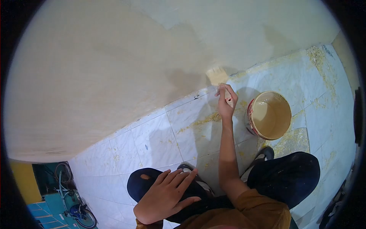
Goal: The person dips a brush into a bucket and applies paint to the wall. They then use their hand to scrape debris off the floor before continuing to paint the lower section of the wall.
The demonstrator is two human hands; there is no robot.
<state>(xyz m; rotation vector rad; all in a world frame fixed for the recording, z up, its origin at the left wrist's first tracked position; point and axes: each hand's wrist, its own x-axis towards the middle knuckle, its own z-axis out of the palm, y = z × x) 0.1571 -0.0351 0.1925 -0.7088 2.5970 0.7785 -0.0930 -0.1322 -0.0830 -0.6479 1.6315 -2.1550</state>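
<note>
My right hand [227, 100] is closed round the handle of a wide paintbrush [217, 76], whose cream-coated bristles touch the bottom of the wall [114, 68] near the floor line. Just right of that hand stands an open bucket [270, 115] with cream paint inside and red marks on its outer side. My left hand [169, 194] hovers palm down over my left knee, fingers spread, holding nothing.
White tiled floor [152, 143] with yellowish splatters and flakes runs along the wall. My dark-trousered knees and shoes frame the lower middle. A bicycle [76, 206] stands at the lower left, and dark objects lie at the right edge.
</note>
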